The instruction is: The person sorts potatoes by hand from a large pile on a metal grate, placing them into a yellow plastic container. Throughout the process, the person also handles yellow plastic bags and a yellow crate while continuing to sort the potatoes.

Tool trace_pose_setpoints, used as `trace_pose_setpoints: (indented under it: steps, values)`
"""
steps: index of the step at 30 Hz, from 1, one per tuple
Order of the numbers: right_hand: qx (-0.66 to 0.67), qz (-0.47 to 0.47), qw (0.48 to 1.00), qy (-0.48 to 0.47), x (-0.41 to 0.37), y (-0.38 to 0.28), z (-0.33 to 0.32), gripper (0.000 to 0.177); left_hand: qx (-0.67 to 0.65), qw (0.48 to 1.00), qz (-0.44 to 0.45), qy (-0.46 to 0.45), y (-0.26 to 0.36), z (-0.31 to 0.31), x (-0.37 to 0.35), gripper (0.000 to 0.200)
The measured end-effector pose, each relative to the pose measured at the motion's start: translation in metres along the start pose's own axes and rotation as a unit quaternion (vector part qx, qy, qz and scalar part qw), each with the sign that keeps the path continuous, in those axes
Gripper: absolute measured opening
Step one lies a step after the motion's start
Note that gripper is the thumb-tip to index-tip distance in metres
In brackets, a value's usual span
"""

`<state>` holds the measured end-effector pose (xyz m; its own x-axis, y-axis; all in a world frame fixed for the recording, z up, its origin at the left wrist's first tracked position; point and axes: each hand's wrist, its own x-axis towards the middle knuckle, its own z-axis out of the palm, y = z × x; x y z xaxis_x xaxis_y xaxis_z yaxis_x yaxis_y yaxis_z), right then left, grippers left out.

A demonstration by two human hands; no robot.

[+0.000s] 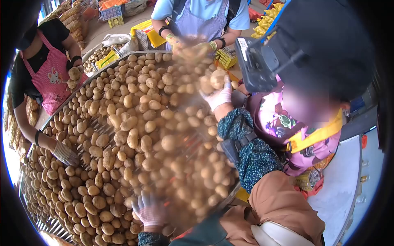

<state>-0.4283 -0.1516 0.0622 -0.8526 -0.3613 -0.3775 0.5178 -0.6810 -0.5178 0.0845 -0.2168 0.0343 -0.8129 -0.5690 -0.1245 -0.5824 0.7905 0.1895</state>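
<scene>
Potatoes (133, 137) cover a slatted sorting table (67, 98); those right of the middle are blurred. My left hand (150, 209), in a white glove, lies among them near the bottom, palm down with fingers spread and nothing gripped. At the far right side of the heap, my right hand (219, 96), gloved too, is wrapped round pale potatoes (217, 78), partly blurred. Teal floral sleeves cover both my arms.
A person in a pink apron (51, 74) at left reaches into the heap. Another in a checked apron (201, 24) works at the far edge. A person in a dark hat (324, 45) is close at right. Yellow crates (225, 58) stand beyond.
</scene>
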Motion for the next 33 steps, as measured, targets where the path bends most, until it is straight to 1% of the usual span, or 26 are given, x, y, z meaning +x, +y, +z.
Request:
trace_pose_setpoints:
  steps: [1, 2, 3, 5, 6, 7, 9, 10, 12, 14, 15, 17, 19, 21, 22, 25, 28, 29, 31, 33]
  values:
    - [-0.010, -0.018, 1.000, -0.015, 0.015, -0.006, 0.000, 0.090, -0.001, 1.000, 0.000, 0.009, -0.001, 0.002, 0.000, 0.058]
    - [0.023, -0.029, 0.998, 0.041, 0.042, -0.011, -0.005, 0.087, -0.005, 1.000, 0.002, 0.009, -0.001, 0.002, 0.001, 0.057]
    - [0.006, -0.027, 0.999, 0.019, 0.051, -0.019, -0.008, 0.085, -0.009, 1.000, 0.004, 0.009, -0.002, 0.002, 0.002, 0.056]
    - [-0.005, -0.037, 0.998, 0.047, 0.089, -0.033, -0.019, 0.083, -0.010, 1.000, 0.010, 0.012, -0.004, 0.004, 0.002, 0.055]
    - [-0.054, -0.068, 0.992, 0.094, 0.087, -0.038, -0.009, 0.081, -0.005, 1.000, 0.014, 0.016, -0.005, 0.006, 0.002, 0.055]
    - [-0.067, -0.078, 0.991, 0.090, 0.097, -0.044, -0.011, 0.078, 0.000, 1.000, 0.017, 0.019, -0.006, 0.008, 0.001, 0.054]
    - [-0.095, -0.086, 0.987, 0.101, 0.068, -0.051, 0.014, 0.070, -0.003, 1.000, 0.021, 0.022, -0.008, 0.009, 0.002, 0.055]
    - [-0.116, -0.082, 0.982, 0.125, 0.077, -0.057, 0.008, 0.065, -0.008, 1.000, 0.018, 0.016, -0.007, 0.007, 0.002, 0.055]
    - [-0.161, -0.057, 0.978, 0.121, 0.085, -0.057, 0.011, 0.070, -0.013, 1.000, 0.010, 0.011, -0.007, 0.009, 0.004, 0.055]
    - [-0.182, -0.057, 0.971, 0.147, 0.093, -0.055, 0.010, 0.076, 0.023, 1.000, 0.014, 0.010, -0.008, 0.013, 0.003, 0.056]
    - [-0.181, -0.069, 0.965, 0.174, 0.097, -0.055, 0.009, 0.079, 0.043, 0.999, 0.015, 0.009, -0.010, 0.015, 0.000, 0.057]
    - [-0.179, -0.095, 0.953, 0.227, 0.105, -0.058, 0.007, 0.087, 0.043, 0.999, 0.021, 0.001, -0.017, 0.021, 0.000, 0.058]
    - [-0.210, -0.134, 0.938, 0.241, 0.113, -0.062, 0.003, 0.089, 0.044, 0.999, 0.024, 0.008, -0.014, 0.021, 0.000, 0.059]
    - [-0.240, -0.175, 0.921, 0.252, 0.123, -0.065, -0.006, 0.092, 0.017, 0.999, 0.020, 0.018, -0.010, 0.016, 0.004, 0.056]
    - [-0.237, -0.188, 0.925, 0.229, 0.131, -0.065, -0.015, 0.082, 0.005, 1.000, 0.018, 0.023, -0.008, 0.013, 0.005, 0.055]
    - [-0.262, -0.129, 0.946, 0.142, 0.102, -0.039, 0.003, 0.068, -0.001, 1.000, 0.011, 0.017, -0.010, 0.017, 0.005, 0.055]
    - [-0.253, -0.075, 0.963, 0.053, 0.085, 0.004, -0.015, 0.049, 0.005, 0.999, 0.014, 0.034, -0.005, 0.007, 0.003, 0.055]
    - [-0.243, -0.051, 0.969, 0.016, 0.070, 0.022, -0.017, 0.043, 0.002, 0.999, 0.015, 0.035, -0.005, 0.006, 0.004, 0.055]
    - [-0.295, -0.016, 0.955, 0.031, -0.016, 0.056, 0.021, 0.037, -0.007, 0.999, 0.016, 0.033, -0.003, 0.008, 0.006, 0.055]
    - [-0.340, 0.041, 0.936, -0.082, -0.048, 0.080, 0.006, 0.033, -0.015, 0.999, 0.013, 0.027, -0.001, 0.003, 0.007, 0.056]
